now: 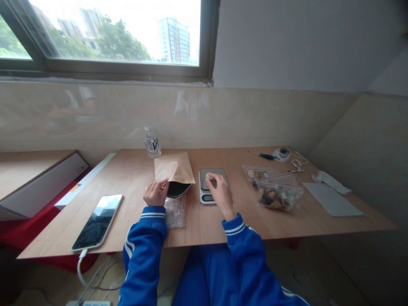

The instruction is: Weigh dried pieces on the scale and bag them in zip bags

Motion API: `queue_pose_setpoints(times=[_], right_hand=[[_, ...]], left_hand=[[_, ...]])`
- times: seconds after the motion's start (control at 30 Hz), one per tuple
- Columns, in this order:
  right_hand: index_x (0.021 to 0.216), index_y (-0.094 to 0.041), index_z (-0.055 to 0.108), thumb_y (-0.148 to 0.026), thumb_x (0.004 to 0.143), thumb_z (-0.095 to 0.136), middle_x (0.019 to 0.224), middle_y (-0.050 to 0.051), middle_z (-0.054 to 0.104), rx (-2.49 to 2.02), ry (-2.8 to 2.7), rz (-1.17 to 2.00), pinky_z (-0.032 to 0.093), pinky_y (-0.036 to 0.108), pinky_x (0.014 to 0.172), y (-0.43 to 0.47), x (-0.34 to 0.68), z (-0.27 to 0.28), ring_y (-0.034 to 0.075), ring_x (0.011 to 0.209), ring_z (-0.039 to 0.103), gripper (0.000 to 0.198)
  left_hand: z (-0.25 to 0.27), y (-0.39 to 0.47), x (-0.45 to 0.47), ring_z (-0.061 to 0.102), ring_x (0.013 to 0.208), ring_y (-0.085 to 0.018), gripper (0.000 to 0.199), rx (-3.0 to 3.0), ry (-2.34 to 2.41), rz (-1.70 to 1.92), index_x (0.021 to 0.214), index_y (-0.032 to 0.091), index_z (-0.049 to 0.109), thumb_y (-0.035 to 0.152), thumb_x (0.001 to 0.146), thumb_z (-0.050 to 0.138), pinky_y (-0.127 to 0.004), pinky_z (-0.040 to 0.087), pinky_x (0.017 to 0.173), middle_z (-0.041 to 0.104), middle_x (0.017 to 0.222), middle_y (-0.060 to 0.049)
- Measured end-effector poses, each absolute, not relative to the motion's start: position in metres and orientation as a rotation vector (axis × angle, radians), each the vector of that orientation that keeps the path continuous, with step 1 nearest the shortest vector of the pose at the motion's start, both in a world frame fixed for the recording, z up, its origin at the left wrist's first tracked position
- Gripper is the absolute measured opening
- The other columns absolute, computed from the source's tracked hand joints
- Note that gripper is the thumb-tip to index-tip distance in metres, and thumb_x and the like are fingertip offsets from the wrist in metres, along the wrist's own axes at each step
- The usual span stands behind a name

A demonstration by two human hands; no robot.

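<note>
My left hand (156,192) pinches the near edge of a kraft paper pouch (174,165), whose mouth gapes towards me and shows a dark lining. Under the pouch and my wrist lie clear plastic zip bags (175,212). Over a small white kitchen scale (204,187) with a grey plate, my right hand (219,191) has thumb and fingers closed on a small pale tan piece (209,177). Its exact kind is too small to make out, and I cannot tell whether it touches the plate. The hand hides part of the scale and its display.
To the right lie zip bags of dried food pieces (276,199), a white sheet (331,199) and a tissue pack (333,182). Farther back are a screwdriver (266,156) and a white dome camera (282,154). A water bottle (152,143) and a cabled phone (98,222) stand left.
</note>
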State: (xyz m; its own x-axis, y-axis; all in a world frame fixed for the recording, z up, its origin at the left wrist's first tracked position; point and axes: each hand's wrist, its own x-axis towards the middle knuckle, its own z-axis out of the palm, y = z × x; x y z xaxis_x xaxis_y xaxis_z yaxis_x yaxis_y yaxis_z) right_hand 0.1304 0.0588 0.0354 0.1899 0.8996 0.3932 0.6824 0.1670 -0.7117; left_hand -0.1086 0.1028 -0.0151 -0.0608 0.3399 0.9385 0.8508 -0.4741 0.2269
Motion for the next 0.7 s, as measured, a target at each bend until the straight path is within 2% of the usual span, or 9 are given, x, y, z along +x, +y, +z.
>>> queue_pose_setpoints(times=[0.1,0.2,0.37,0.5,0.7], right_hand=[[0.091,-0.019,0.066,-0.038,0.086,0.049,0.091,0.008,0.067,-1.472,-1.539,0.514,0.050,0.031,0.074,0.053,0.126,0.016,0.020,0.084,0.064,0.026],[0.087,-0.016,0.066,-0.039,0.085,0.050,0.083,0.008,0.068,-1.420,-1.492,0.646,0.050,0.031,0.073,0.057,0.123,0.007,0.020,0.079,0.064,0.028],[0.088,-0.015,0.065,-0.032,0.082,0.053,0.088,0.010,0.064,-1.495,-1.434,0.437,0.047,0.036,0.083,0.089,0.134,0.027,0.020,0.084,0.060,0.022],[0.097,-0.014,0.062,-0.029,0.083,0.050,0.099,0.013,0.060,-1.489,-1.404,0.301,0.046,0.037,0.087,0.098,0.145,0.038,0.021,0.090,0.058,0.024],[0.092,-0.017,0.062,-0.021,0.086,0.038,0.097,0.012,0.058,-1.421,-1.366,0.157,0.043,0.040,0.092,0.068,0.158,0.012,0.022,0.098,0.054,0.025]], left_hand=[[-0.015,0.103,-0.109,0.056,0.052,-0.011,0.009,-1.783,-1.268,-1.554,0.083,0.021,0.071,0.026,0.079,0.065,-0.021,0.045,0.055,0.065,0.059,0.000],[-0.015,0.103,-0.109,0.056,0.053,-0.011,0.008,-1.801,-1.242,-1.563,0.083,0.020,0.071,0.024,0.079,0.065,-0.020,0.045,0.055,0.065,0.060,0.000],[-0.015,0.102,-0.108,0.055,0.053,-0.011,0.007,-1.816,-1.208,-1.587,0.084,0.020,0.070,0.021,0.078,0.065,-0.020,0.045,0.055,0.065,0.061,0.001],[-0.015,0.103,-0.108,0.056,0.053,-0.011,0.006,-1.809,-1.224,-1.585,0.083,0.020,0.070,0.022,0.078,0.066,-0.020,0.045,0.054,0.065,0.061,0.000],[-0.017,0.103,-0.109,0.058,0.057,-0.012,0.008,-1.830,-1.245,-1.597,0.084,0.021,0.070,0.023,0.079,0.065,-0.020,0.046,0.056,0.066,0.063,0.000]])
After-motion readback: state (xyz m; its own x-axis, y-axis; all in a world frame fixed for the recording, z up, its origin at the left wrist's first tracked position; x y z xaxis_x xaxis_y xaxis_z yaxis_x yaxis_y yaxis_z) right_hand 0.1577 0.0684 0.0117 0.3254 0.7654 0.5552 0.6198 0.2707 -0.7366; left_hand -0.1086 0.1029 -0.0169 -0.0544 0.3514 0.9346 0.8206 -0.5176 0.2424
